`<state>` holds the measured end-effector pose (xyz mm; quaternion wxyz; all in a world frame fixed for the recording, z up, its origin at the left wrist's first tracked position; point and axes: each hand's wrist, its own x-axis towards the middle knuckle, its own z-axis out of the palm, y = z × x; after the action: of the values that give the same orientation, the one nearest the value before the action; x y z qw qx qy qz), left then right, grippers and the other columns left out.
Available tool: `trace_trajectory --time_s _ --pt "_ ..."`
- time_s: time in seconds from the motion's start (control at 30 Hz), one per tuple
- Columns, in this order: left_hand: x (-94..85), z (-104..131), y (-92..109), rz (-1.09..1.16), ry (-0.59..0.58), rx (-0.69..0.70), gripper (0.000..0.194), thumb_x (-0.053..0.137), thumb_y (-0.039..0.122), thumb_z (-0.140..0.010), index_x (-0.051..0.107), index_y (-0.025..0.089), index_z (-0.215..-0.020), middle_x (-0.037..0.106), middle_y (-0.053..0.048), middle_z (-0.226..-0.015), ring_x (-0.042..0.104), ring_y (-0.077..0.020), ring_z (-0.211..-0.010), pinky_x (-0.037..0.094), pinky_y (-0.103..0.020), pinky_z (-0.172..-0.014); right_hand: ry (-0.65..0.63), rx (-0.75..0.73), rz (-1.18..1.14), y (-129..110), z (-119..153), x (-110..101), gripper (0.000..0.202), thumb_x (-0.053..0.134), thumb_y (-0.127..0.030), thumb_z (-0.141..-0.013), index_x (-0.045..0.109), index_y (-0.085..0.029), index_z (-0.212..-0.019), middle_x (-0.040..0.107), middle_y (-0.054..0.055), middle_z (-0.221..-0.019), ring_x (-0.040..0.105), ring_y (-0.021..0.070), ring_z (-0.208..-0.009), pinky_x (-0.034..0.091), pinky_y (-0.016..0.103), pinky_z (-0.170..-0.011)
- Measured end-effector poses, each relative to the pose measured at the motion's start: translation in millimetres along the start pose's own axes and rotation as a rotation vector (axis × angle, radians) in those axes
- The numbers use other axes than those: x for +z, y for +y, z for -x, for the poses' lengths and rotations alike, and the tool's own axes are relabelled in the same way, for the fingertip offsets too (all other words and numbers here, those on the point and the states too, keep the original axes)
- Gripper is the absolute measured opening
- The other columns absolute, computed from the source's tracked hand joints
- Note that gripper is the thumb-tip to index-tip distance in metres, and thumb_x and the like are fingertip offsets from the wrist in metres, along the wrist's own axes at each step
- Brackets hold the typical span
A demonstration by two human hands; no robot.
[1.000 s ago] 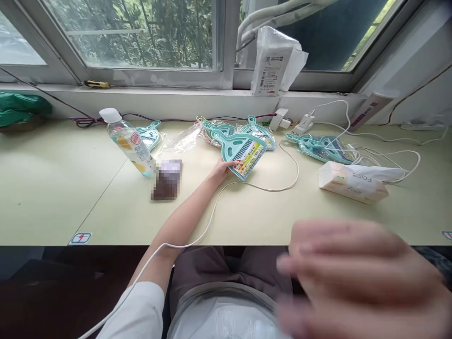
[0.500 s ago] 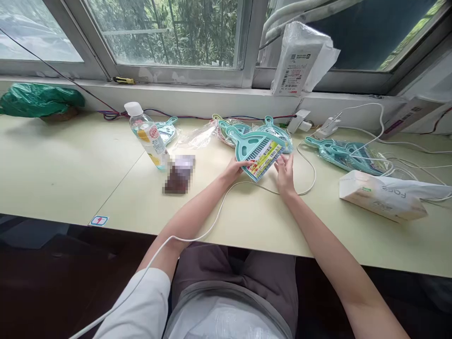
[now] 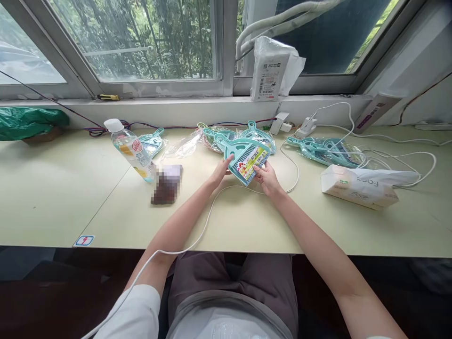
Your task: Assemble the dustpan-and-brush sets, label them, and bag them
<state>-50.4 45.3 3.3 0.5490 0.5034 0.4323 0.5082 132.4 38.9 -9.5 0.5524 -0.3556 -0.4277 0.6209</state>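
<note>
Both hands are gripping one teal dustpan-and-brush set (image 3: 243, 157) over the middle of the pale green desk (image 3: 63, 188). The left hand (image 3: 219, 172) is pinching the set's left lower edge, thumb on top. The right hand (image 3: 267, 178) is closing its fingers on the right lower corner, just beside the printed label. The set is being held tilted, handle pointing up and to the left, its lower edge lifted slightly off the desk surface; whether it is touching the desk cannot be told.

Behind the held set, further teal sets in clear wrappers (image 3: 252, 134) are lying in a loose pile near the window ledge. One more teal piece (image 3: 151, 141) is lying beside a plastic bottle (image 3: 130, 149), which is standing to the left with a white cap. A blurred dark object (image 3: 165, 183) is lying just beside the bottle's base. To the right, another bundle of wrapped teal sets (image 3: 325, 149) is lying under white cables (image 3: 388, 155), and a soft tissue pack (image 3: 356, 186) is lying near it. A white cable (image 3: 201, 230) is running from the person's lap across the desk below the hands. A white parcel (image 3: 270, 70) is leaning on the window sill, and a green bag (image 3: 28, 122) is lying at the far left.
</note>
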Motion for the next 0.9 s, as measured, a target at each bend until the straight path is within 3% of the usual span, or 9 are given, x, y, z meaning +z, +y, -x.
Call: trace_trajectory --time_s 0.1,0.17,0.23,0.3,0.43,0.5,0.57,0.73,0.9 --pt "-14.5 -1 9 -0.252 0.36 0.276 0.048 0.027 0.046 -0.098 0.041 0.02 -0.135 0.066 -0.01 -0.112 0.066 -0.0187 -0.096 0.053 -0.034 -0.084 -0.002 -0.025 -0.036 -2 -1 -3 0.051 0.076 -0.029 -0.069 0.05 -0.027 -0.113 0.072 0.0 -0.099 0.072 0.019 -0.084 0.061 0.035 -0.074" --pt "-32.1 0 17 -0.499 0.646 0.512 0.046 0.028 0.037 -0.098 0.03 0.021 -0.142 0.059 -0.012 -0.127 0.06 -0.0196 -0.111 0.049 -0.036 -0.095 0.005 -0.034 -0.045 -1 -2 -5 0.051 0.076 -0.028 -0.069 0.05 -0.026 -0.113 0.072 0.0 -0.096 0.072 0.0184 -0.083 0.061 0.034 -0.074" --pt "-53.7 1 24 -0.836 0.802 0.612 0.05 0.041 0.03 -0.095 0.03 0.019 -0.142 0.047 -0.015 -0.141 0.044 -0.0234 -0.131 0.036 -0.041 -0.109 0.013 -0.028 -0.037 -1 -2 -7 0.05 0.076 -0.028 -0.069 0.051 -0.026 -0.112 0.073 0.0 -0.095 0.072 0.0183 -0.082 0.062 0.033 -0.073" --pt "-75.3 1 26 -1.145 0.809 0.553 0.056 0.048 0.026 -0.091 0.032 0.016 -0.143 0.043 -0.016 -0.144 0.035 -0.0264 -0.138 0.024 -0.046 -0.116 0.019 -0.014 -0.022 0 -2 -7 0.05 0.075 -0.028 -0.069 0.051 -0.025 -0.112 0.072 0.0 -0.094 0.072 0.0188 -0.082 0.062 0.034 -0.073" --pt "-104.1 -3 18 -1.448 0.683 0.284 0.045 0.045 0.024 -0.09 0.051 0.013 -0.133 0.065 -0.017 -0.116 0.054 -0.0285 -0.118 0.027 -0.047 -0.112 0.021 0.003 -0.003 -1 0 -5 0.049 0.075 -0.029 -0.069 0.051 -0.025 -0.111 0.072 0.001 -0.096 0.071 0.0203 -0.086 0.062 0.035 -0.074" --pt "-107.5 -5 15 -1.463 0.658 0.207 0.038 0.038 0.021 -0.092 0.063 0.014 -0.12 0.069 -0.016 -0.103 0.06 -0.0276 -0.107 0.032 -0.045 -0.107 0.024 0.004 0.003 -1 1 -5 0.049 0.075 -0.029 -0.068 0.051 -0.025 -0.11 0.072 0.002 -0.099 0.071 0.0207 -0.088 0.062 0.035 -0.074" --pt "-104.6 -5 14 -1.447 0.686 0.222 0.038 0.036 0.023 -0.094 0.064 0.016 -0.119 0.067 -0.016 -0.11 0.058 -0.0274 -0.11 0.034 -0.044 -0.105 0.039 0.004 0.006 -2 2 -5 0.049 0.076 -0.03 -0.068 0.051 -0.024 -0.11 0.071 0.002 -0.101 0.071 0.0209 -0.09 0.062 0.035 -0.074" --pt "-97.3 -5 14 -1.523 0.733 0.311 0.057 0.051 0.028 -0.089 0.04 0.016 -0.143 0.045 -0.015 -0.144 0.038 -0.0307 -0.133 0.022 -0.047 -0.112 0.069 0.002 0.001 -3 2 -6 0.047 0.074 -0.029 -0.069 0.052 -0.024 -0.11 0.071 0.003 -0.102 0.07 0.0209 -0.092 0.062 0.035 -0.074" --pt "-114.0 -7 10 -1.495 0.708 0.136 0.038 0.036 0.009 -0.089 0.068 0.014 -0.108 0.071 -0.014 -0.097 0.063 -0.0259 -0.097 0.037 -0.042 -0.098 0.075 0.004 0.003 -4 2 -7 0.047 0.074 -0.029 -0.068 0.053 -0.024 -0.109 0.071 0.003 -0.105 0.07 0.0202 -0.092 0.061 0.033 -0.074"
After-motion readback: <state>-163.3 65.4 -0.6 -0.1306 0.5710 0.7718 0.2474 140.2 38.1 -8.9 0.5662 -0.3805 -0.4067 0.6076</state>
